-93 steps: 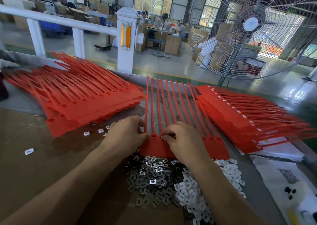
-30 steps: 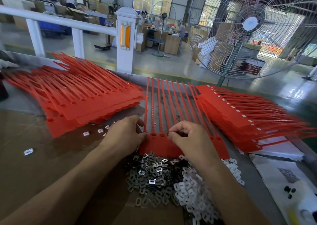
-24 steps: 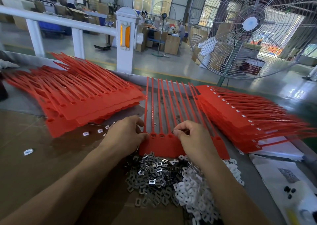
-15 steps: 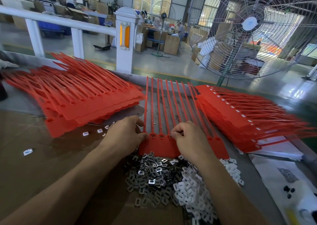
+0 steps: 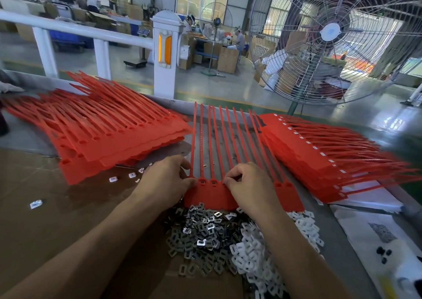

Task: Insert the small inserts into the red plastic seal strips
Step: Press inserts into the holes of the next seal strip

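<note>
A sheet of joined red seal strips (image 5: 212,196) lies flat in the middle, its thin tails pointing away from me. My left hand (image 5: 166,181) grips the sheet's left edge beside the first socket. My right hand (image 5: 249,184) has curled fingers, with thumb and forefinger pinched together at a socket in the row; the small piece between them is hidden. A pile of metal inserts (image 5: 201,232) lies just below the sheet. A pile of white plastic inserts (image 5: 258,255) lies to its right, partly under my right forearm.
A stack of red strip sheets (image 5: 109,136) lies at the left and another stack (image 5: 319,155) at the right. A few loose inserts (image 5: 36,204) lie on the brown cardboard. White paper (image 5: 374,234) is at the right. A large fan (image 5: 331,38) stands behind the table.
My right hand's fingertips have shifted slightly right along the socket row, then eased back a little. My left hand has stayed on the sheet's left edge.
</note>
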Action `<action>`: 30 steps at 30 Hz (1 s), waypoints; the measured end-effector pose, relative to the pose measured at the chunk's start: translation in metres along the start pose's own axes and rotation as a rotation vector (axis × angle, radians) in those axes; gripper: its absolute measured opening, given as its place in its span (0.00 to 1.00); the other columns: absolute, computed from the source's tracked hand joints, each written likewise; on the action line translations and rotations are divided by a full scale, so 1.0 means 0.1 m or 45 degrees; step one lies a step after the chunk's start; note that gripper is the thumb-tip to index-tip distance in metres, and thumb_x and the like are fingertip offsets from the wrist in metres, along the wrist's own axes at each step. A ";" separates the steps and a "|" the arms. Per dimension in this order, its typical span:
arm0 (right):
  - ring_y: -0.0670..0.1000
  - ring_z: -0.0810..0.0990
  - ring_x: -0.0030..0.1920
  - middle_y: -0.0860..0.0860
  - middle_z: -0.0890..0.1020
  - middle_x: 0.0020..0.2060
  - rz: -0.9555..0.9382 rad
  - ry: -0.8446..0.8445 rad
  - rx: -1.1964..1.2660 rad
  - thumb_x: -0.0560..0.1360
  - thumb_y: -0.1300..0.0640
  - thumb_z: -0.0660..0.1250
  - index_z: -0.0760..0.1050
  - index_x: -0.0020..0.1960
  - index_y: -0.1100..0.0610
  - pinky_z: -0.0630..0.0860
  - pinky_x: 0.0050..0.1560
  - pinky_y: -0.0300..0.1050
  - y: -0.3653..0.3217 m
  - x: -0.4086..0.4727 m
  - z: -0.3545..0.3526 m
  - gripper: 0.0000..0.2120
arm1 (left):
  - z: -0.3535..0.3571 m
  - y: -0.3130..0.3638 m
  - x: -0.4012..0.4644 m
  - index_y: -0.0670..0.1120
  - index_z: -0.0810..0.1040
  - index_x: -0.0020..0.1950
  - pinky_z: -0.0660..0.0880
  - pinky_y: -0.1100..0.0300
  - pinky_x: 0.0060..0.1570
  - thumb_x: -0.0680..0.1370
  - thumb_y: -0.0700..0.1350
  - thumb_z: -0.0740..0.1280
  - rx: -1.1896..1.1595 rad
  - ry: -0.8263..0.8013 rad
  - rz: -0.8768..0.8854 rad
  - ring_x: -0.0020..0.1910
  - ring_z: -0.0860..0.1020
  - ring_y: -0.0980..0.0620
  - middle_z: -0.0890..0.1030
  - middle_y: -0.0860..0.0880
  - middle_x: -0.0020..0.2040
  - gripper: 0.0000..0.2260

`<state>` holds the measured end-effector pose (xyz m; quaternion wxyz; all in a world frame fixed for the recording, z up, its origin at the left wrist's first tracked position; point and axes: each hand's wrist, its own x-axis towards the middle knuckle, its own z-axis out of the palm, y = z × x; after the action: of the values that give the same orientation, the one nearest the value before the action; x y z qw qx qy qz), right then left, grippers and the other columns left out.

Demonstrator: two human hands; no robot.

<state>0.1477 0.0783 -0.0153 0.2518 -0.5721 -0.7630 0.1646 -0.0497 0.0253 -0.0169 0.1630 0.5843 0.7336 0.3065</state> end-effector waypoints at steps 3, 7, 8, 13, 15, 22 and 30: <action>0.39 0.76 0.45 0.40 0.78 0.49 0.009 0.017 0.008 0.78 0.50 0.73 0.81 0.44 0.46 0.68 0.39 0.34 0.00 0.01 0.00 0.04 | 0.00 0.00 0.00 0.55 0.79 0.61 0.78 0.54 0.53 0.74 0.56 0.75 0.009 0.005 0.005 0.46 0.80 0.56 0.81 0.58 0.45 0.17; 0.39 0.77 0.44 0.40 0.78 0.49 0.012 0.017 0.013 0.78 0.50 0.73 0.81 0.44 0.45 0.71 0.40 0.36 0.01 0.01 0.01 0.04 | 0.00 0.00 0.00 0.55 0.79 0.61 0.78 0.54 0.52 0.74 0.56 0.75 0.014 -0.002 0.002 0.46 0.80 0.56 0.81 0.58 0.45 0.18; 0.40 0.77 0.45 0.40 0.79 0.50 0.015 0.015 0.021 0.78 0.50 0.73 0.82 0.44 0.45 0.74 0.42 0.39 0.01 0.02 0.01 0.04 | 0.00 0.00 0.00 0.55 0.79 0.61 0.78 0.54 0.52 0.74 0.57 0.75 0.015 -0.002 0.001 0.46 0.80 0.56 0.82 0.58 0.45 0.18; 0.40 0.79 0.46 0.37 0.79 0.44 0.018 0.002 0.114 0.78 0.52 0.73 0.84 0.47 0.47 0.77 0.48 0.41 0.03 0.02 0.01 0.02 | 0.00 0.00 0.01 0.55 0.79 0.61 0.78 0.53 0.53 0.74 0.56 0.75 0.004 -0.005 -0.005 0.46 0.80 0.56 0.82 0.58 0.46 0.18; 0.36 0.77 0.43 0.35 0.78 0.40 0.018 -0.006 0.180 0.79 0.53 0.73 0.85 0.48 0.49 0.72 0.43 0.33 0.07 0.02 -0.01 0.03 | 0.00 -0.01 0.01 0.55 0.79 0.61 0.78 0.54 0.52 0.74 0.56 0.75 -0.007 -0.008 -0.007 0.45 0.80 0.56 0.82 0.58 0.45 0.17; 0.32 0.75 0.48 0.37 0.80 0.50 -0.092 -0.073 0.187 0.83 0.61 0.67 0.86 0.55 0.47 0.66 0.49 0.25 0.16 -0.03 -0.11 0.12 | 0.00 -0.01 0.00 0.55 0.79 0.60 0.78 0.52 0.55 0.74 0.55 0.75 -0.015 -0.009 -0.013 0.46 0.81 0.55 0.82 0.58 0.45 0.16; 0.42 0.77 0.56 0.41 0.77 0.54 -0.243 -0.226 -0.047 0.83 0.56 0.67 0.84 0.60 0.45 0.74 0.60 0.39 0.10 -0.09 -0.17 0.11 | 0.00 -0.01 0.00 0.55 0.79 0.60 0.79 0.52 0.54 0.74 0.55 0.75 -0.024 -0.011 -0.011 0.46 0.80 0.56 0.82 0.58 0.45 0.16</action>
<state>0.1677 0.0725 -0.0084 0.1874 -0.4845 -0.8362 0.1758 -0.0509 0.0252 -0.0175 0.1730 0.5810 0.7324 0.3100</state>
